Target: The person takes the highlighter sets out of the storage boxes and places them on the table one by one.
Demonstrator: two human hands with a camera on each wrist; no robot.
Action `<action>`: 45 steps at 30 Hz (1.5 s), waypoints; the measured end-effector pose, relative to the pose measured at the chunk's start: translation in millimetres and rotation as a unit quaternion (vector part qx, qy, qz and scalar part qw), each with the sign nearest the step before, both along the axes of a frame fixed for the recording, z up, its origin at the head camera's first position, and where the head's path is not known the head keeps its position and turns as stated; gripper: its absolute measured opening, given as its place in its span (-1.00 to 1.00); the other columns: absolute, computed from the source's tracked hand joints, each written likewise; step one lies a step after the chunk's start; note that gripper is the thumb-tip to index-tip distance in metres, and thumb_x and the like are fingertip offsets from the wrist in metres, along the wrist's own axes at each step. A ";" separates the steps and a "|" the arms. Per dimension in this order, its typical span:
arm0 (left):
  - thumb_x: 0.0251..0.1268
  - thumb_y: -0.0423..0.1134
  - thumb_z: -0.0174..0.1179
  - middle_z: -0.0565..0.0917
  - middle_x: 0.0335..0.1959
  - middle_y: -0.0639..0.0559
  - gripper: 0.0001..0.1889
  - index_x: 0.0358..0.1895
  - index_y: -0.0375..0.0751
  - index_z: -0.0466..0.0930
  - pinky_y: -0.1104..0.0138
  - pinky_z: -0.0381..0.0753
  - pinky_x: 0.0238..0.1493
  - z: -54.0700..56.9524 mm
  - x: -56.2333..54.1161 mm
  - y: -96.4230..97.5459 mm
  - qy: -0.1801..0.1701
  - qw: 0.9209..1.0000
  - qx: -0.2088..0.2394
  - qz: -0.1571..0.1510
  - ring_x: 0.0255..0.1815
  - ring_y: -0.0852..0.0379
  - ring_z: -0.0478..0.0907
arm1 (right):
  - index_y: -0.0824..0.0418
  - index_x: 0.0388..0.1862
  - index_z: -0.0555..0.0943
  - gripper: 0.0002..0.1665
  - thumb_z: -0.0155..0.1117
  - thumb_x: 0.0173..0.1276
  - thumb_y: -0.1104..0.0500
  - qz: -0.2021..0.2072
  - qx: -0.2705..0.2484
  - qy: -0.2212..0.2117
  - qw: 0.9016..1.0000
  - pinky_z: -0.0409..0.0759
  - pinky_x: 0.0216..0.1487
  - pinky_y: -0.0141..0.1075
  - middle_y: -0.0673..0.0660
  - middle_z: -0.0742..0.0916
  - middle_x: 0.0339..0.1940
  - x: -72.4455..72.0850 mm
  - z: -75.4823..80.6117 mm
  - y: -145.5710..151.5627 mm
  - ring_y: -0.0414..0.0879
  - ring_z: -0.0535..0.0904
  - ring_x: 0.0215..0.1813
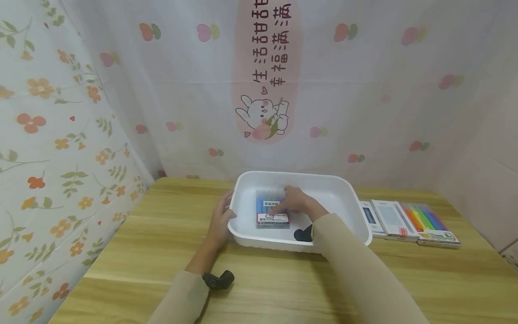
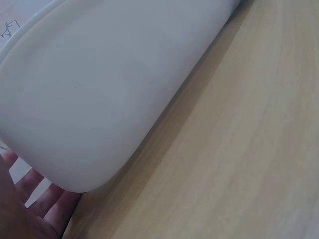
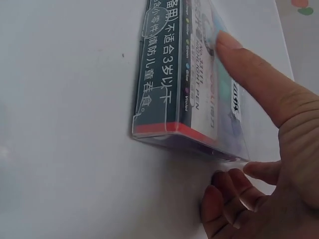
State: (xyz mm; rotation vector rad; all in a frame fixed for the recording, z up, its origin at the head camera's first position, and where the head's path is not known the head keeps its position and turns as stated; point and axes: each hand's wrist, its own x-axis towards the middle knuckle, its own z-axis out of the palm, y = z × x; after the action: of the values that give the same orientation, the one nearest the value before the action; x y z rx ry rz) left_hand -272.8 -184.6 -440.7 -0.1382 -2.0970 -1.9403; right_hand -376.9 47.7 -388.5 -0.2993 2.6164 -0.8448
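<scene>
A white plastic tray stands on the wooden table. Inside it, left of the middle, lies a clear pack of highlighters with a printed label. My right hand holds this pack by its right side. In the right wrist view the thumb lies on the pack's printed face, and the other fingers curl beside its edge. At the tray's left end my left hand grips the rim, thumb over the edge. The left wrist view has its fingers against the tray's outer wall.
Right of the tray lie two pale flat boxes and a pack of rainbow-coloured pens. A printed curtain hangs behind the table, with a flowered one at the left. Dark wrist devices are worn on both arms.
</scene>
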 end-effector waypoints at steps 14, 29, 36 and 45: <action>0.18 -0.40 -0.05 0.40 0.46 -0.34 -0.27 0.52 -0.11 0.25 -0.15 0.62 0.18 1.9 0.5 2.6 -0.014 1.000 0.002 0.006 0.31 -0.39 0.48 | 0.30 0.60 0.10 0.40 0.65 -0.07 -0.19 -0.010 -0.002 0.012 1.000 0.24 0.56 0.19 0.39 0.30 0.56 5.0 1.0 1.6 0.26 0.27 0.54; 0.22 -0.39 -0.06 0.35 0.51 -0.30 -0.29 0.53 -0.09 0.23 -0.19 0.60 0.21 2.3 0.8 1.5 -0.019 1.000 -0.002 0.002 0.35 -0.39 0.46 | 0.28 0.57 0.01 0.35 0.67 -0.03 0.04 -0.022 -0.096 -0.001 0.995 0.18 0.61 0.11 0.39 0.35 0.53 9.5 6.2 3.6 0.26 0.21 0.59; 0.23 -0.40 -0.06 0.33 0.52 -0.27 -0.30 0.53 -0.07 0.24 -0.20 0.58 0.23 3.6 0.5 1.8 -0.020 1.000 0.001 -0.001 0.37 -0.38 0.45 | 0.21 0.58 0.02 0.33 0.67 -0.03 0.10 -0.035 -0.119 -0.002 0.992 0.18 0.61 0.12 0.36 0.36 0.51 2.9 3.3 4.4 0.26 0.23 0.58; 0.22 -0.40 -0.07 0.32 0.53 -0.27 -0.29 0.53 -0.09 0.24 -0.22 0.55 0.25 3.5 -0.3 1.7 -0.019 1.000 -0.003 0.001 0.39 -0.38 0.43 | 0.06 0.61 0.03 0.24 0.57 0.06 0.28 -0.059 -0.186 -0.024 0.980 0.34 0.52 0.13 0.36 0.40 0.46 1.2 4.8 4.6 0.28 0.34 0.50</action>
State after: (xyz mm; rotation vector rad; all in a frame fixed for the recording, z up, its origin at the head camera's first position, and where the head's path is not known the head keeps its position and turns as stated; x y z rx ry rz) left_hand -273.1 -182.8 -437.2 -0.1021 -2.1262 -1.9492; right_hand -375.8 52.4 -383.7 -0.2183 2.4373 -1.3672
